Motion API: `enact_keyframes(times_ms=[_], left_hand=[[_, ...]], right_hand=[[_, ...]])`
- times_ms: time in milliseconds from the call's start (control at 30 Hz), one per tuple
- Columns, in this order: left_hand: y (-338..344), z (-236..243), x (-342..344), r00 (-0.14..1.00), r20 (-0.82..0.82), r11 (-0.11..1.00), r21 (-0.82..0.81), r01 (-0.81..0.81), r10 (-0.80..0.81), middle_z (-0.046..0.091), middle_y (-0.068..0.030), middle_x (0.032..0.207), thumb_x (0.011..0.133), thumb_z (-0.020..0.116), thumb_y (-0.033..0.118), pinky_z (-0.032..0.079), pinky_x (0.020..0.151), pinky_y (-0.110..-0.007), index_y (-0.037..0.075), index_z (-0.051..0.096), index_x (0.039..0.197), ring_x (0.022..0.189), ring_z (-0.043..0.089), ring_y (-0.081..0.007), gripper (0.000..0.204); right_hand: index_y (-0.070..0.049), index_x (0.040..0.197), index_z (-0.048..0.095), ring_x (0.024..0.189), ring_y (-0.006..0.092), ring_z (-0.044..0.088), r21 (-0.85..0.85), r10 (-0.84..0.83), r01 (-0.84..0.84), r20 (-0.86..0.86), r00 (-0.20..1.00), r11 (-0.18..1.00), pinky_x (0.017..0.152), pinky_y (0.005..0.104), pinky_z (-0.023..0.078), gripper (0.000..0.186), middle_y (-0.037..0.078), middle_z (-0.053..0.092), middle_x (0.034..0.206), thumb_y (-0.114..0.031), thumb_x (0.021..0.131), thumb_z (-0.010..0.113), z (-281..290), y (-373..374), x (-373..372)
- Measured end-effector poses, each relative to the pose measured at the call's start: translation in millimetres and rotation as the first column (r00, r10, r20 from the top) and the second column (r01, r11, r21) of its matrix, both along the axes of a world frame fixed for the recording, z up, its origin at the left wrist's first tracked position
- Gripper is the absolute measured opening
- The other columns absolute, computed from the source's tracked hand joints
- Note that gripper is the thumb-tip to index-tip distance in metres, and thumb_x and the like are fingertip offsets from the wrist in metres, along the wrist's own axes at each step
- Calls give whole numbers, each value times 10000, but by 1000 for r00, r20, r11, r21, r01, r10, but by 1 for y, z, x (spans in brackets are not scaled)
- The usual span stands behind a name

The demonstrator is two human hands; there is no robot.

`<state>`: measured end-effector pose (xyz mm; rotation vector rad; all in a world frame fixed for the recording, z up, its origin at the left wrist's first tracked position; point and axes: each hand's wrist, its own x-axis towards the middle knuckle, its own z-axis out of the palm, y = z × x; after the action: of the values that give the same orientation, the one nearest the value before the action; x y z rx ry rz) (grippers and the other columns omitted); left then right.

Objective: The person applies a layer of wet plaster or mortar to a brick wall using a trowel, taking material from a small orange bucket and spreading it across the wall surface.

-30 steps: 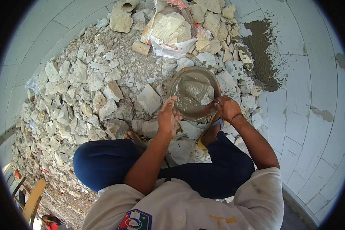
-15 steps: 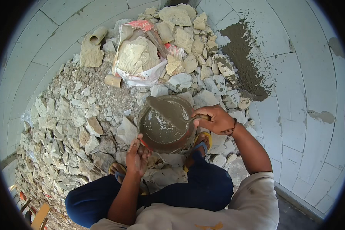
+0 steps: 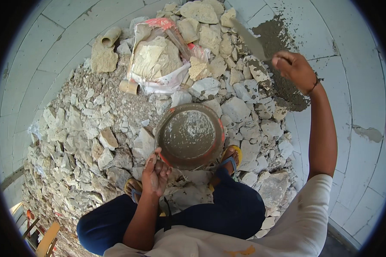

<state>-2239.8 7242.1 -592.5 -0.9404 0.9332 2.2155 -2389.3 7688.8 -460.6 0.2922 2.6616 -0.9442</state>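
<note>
My left hand [image 3: 155, 173] grips the near rim of a round orange pan [image 3: 190, 135] smeared inside with grey mortar. The pan sits over a heap of broken stone, between my sandalled feet. My right hand [image 3: 295, 69] is raised far to the upper right, shut on the handle of a trowel [image 3: 249, 39]. The trowel blade points up and left, next to a patch of wet grey mortar [image 3: 283, 81] on the white block wall.
A heap of pale rubble [image 3: 94, 132] fills the ground. A torn sack [image 3: 156, 64] of debris and a short pipe piece [image 3: 110, 36] lie on top. White block walls [image 3: 351, 128] curve around. A wooden frame [image 3: 45, 240] stands at lower left.
My right hand left the pan's rim and rose to the wall with the trowel. The left hand shifted up onto the pan's near rim. The view tilted upward.
</note>
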Motion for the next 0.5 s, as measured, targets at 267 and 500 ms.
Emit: enact_keyframes(times_ms=[267, 500], left_hand=[[1, 5, 0, 999, -39, 999, 44, 19, -18, 262, 67, 609, 950, 496, 293, 366, 583, -252, 63, 542, 1193, 540, 339, -70, 337], [-7, 1, 3, 1000, -3, 999, 42, -11, 11, 276, 61, 611, 947, 506, 273, 368, 580, -248, 63, 541, 1196, 539, 347, -75, 328]], right_hand=[[-59, 921, 671, 865, 246, 651, 543, 476, -658, 455, 752, 521, 770, 376, 521, 177, 103, 667, 926, -171, 808, 592, -111, -198, 115], [-50, 919, 642, 837, 279, 634, 411, 390, -340, -44, 920, 846, 727, 377, 518, 192, 107, 629, 867, -218, 836, 602, -127, -190, 162]])
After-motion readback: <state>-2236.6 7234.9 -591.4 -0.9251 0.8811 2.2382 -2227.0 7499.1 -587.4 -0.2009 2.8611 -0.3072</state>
